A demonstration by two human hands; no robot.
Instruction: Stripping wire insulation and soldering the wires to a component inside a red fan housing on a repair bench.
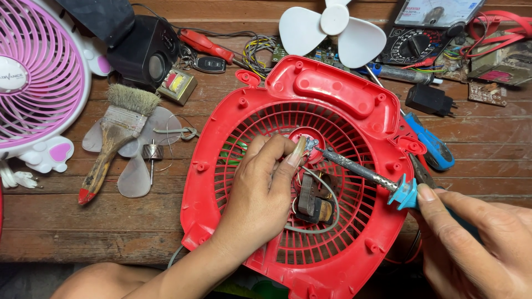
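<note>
Lighting even, soft, diffuse daylight; image sharp throughout.
Short soft shadows lie under the red plastic fan grille [310, 111] on the worn wooden plank counter [50, 210]. Slight glare on the white three-blade fan propeller [332, 27]. Bottom edge dim.

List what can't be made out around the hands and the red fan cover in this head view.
- What the left hand pinches at the hub of the red fan cover: hidden by its fingers.
- Soldering iron handle: covered by the right hand, which the frame edge cuts off.
- The joint at the iron's tip: too small.
- Pink fan: cut off at the left edge.
</note>
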